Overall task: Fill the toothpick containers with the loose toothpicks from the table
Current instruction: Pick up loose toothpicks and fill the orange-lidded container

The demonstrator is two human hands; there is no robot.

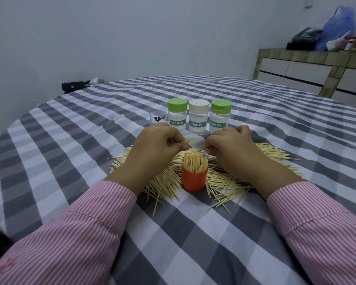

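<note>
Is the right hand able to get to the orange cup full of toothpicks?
Probably yes. The right hand rests just behind the orange cup, with only loose toothpicks between them. It already pinches a few toothpicks, so it might need to drop those first.

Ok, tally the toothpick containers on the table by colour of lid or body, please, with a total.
Green-lidded jars: 2, the left one and the right one
Cream-lidded jar: 1
Orange cup, open and packed with toothpicks: 1
Small clear container left of the jars: 1
Total: 5
</note>
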